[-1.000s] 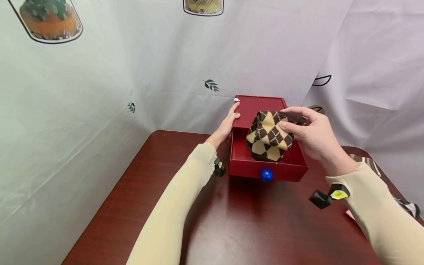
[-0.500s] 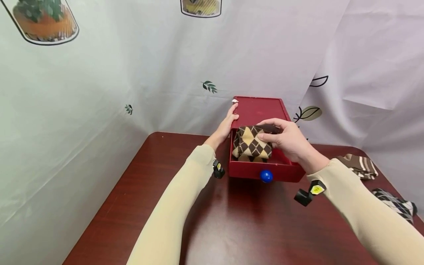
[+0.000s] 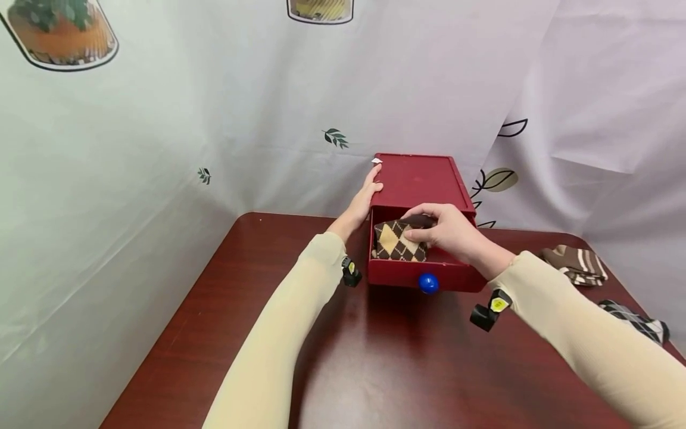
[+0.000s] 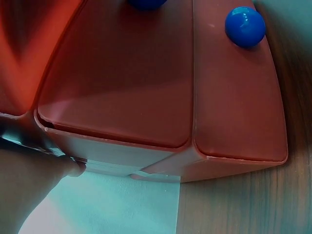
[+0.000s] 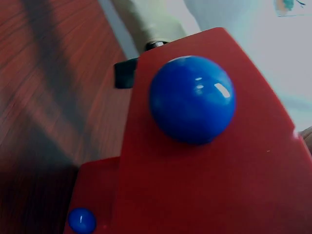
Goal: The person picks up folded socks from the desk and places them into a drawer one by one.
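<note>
A folded pair of brown, yellow and cream argyle socks sits low inside the pulled-out top drawer, toward its left side. My right hand reaches into that drawer and pinches the socks' dark upper edge between thumb and fingers. The red drawer cabinet is steadied by my left hand, whose extended fingers lie along its left top edge. In the right wrist view the drawer's blue knob fills the middle, and neither the right hand's fingers nor the socks show clearly.
Brown striped socks and a black-and-white argyle pair lie on the right of the dark wooden table. Closed lower drawers show in the left wrist view. A white printed curtain hangs behind.
My right hand has carried the argyle socks left and down, from above the drawer to inside it. My left hand has stayed on the cabinet.
</note>
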{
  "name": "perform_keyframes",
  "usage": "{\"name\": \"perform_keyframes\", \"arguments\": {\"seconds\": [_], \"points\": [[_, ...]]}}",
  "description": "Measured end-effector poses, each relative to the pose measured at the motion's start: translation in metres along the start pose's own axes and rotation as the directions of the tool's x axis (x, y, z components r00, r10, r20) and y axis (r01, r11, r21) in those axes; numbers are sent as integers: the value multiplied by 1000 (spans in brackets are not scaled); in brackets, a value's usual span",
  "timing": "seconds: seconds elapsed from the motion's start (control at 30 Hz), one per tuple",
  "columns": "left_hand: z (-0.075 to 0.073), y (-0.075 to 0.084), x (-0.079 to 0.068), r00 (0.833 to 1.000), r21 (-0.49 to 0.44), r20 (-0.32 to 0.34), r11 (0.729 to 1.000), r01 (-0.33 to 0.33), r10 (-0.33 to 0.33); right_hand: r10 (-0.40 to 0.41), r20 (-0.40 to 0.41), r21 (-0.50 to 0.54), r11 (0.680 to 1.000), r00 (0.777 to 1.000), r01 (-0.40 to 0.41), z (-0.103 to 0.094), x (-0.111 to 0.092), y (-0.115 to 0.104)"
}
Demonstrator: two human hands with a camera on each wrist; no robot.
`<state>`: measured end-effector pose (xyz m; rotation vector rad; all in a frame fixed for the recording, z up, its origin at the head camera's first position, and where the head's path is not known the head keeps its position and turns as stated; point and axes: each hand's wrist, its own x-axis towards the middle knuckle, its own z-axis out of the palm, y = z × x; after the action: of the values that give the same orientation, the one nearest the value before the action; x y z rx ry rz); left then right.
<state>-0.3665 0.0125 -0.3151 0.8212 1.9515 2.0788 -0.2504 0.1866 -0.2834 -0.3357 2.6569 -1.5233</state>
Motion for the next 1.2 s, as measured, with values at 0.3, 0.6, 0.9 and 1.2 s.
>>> {"name": "perform_keyframes", "arguments": {"seconds": [0.3, 0.6, 0.9, 1.2], "points": [[-5, -10, 6, 1000, -11, -13, 1000, -13, 13, -33, 38, -228, 973, 999, 41, 2, 1, 3], [-7, -32, 16, 997, 8, -70, 999, -32, 33, -64, 20, -264, 962, 998, 67, -4, -2, 0], [-5, -29, 14, 997, 59, -73, 998, -24, 28, -87, -32, -207, 975, 996, 78, -22, -15, -1], [0, -4, 1, 1000, 53, -17, 998, -13, 14, -119, -163, -95, 990, 979, 105, -43, -34, 7]]}}
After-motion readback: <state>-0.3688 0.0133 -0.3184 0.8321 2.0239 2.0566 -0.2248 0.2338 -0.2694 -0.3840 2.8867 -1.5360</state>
